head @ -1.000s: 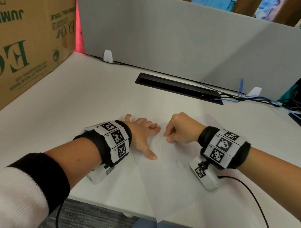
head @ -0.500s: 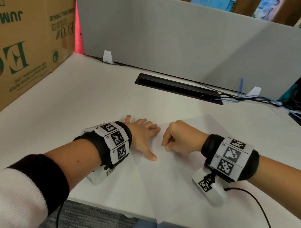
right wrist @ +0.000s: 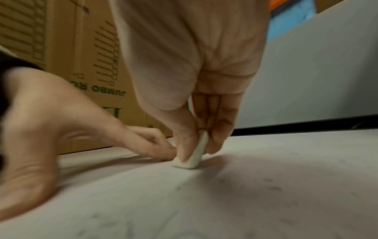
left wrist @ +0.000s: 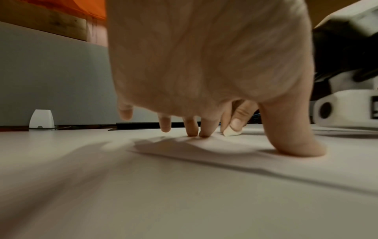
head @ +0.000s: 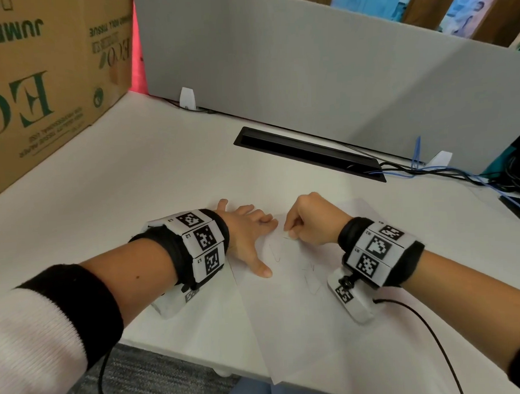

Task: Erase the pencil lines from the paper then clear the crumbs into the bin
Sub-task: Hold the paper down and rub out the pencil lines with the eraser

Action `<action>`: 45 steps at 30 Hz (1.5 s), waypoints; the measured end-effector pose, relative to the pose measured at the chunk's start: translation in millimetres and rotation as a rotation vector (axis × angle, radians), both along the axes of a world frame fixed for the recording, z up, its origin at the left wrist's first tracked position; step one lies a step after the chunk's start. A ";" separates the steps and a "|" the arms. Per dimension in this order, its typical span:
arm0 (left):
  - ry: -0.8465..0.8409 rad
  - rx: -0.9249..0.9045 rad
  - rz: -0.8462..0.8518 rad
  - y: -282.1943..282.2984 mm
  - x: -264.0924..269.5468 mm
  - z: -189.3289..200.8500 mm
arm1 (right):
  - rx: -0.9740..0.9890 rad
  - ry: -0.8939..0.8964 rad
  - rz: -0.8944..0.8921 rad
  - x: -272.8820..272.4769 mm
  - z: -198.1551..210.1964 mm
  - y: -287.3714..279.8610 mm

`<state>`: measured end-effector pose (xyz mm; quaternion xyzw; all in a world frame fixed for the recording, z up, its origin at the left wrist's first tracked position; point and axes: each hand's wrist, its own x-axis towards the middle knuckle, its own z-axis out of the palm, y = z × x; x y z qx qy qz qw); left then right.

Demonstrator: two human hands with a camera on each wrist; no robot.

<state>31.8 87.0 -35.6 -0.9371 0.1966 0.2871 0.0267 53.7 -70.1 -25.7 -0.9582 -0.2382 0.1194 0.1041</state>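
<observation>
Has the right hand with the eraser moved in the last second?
Yes. The right hand slid toward the left hand, then back away toward the black desk slot.

head camera looks down and forward from above the white desk, taking in both forearms, the paper and the grey partition behind it. left wrist camera sits low, almost on the desk beside the paper's edge, facing along the left hand toward the partition, and past those fingers it catches the eraser on the paper. right wrist camera is just as low and close over the paper, facing along the right hand toward the cardboard box, so all three views share that spot where the eraser meets the paper.
</observation>
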 end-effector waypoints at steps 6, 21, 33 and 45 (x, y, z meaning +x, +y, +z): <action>0.004 -0.019 0.004 0.2 3.0 -2.8 | -0.015 0.085 0.134 -24.3 -0.1 4.5; -0.007 -0.012 -0.002 -0.2 2.2 -3.3 | -0.009 0.029 0.061 -8.3 0.6 4.2; -0.006 -0.009 0.001 -0.3 1.1 -1.0 | 0.159 0.002 -0.019 4.2 8.8 -5.8; -0.010 0.009 -0.004 -1.0 2.7 -2.0 | -0.068 0.092 0.092 -1.4 1.2 -2.0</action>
